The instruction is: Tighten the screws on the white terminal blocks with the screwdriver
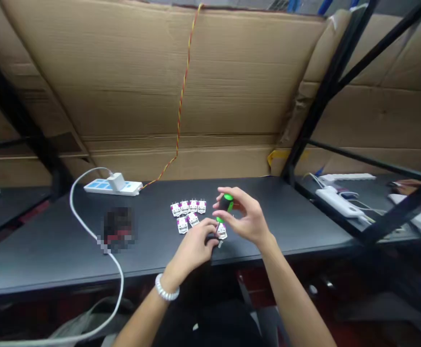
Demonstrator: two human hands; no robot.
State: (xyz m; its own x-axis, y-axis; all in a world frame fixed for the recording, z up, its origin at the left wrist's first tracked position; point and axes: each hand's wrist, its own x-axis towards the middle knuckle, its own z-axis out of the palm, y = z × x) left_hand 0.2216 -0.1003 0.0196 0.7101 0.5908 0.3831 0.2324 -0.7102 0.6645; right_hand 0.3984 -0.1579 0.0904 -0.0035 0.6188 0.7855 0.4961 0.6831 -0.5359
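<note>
My right hand grips a green and black screwdriver between thumb and fingers. Its shaft points down at a small white and purple part with pins near the front of the dark table. From the left, my left hand pinches at this part's edge, close to the screwdriver tip. The fingers partly cover the part and the tip. A tiny pale piece shows just below it. Beyond my left hand, several similar white and purple parts lie in two rows, some with thin pins upward.
A white power strip with a plugged-in charger stands at the back left. Its white cable loops over the table's front edge. A blurred-out dark object lies left. Cardboard lines the back; a black metal post rises at right.
</note>
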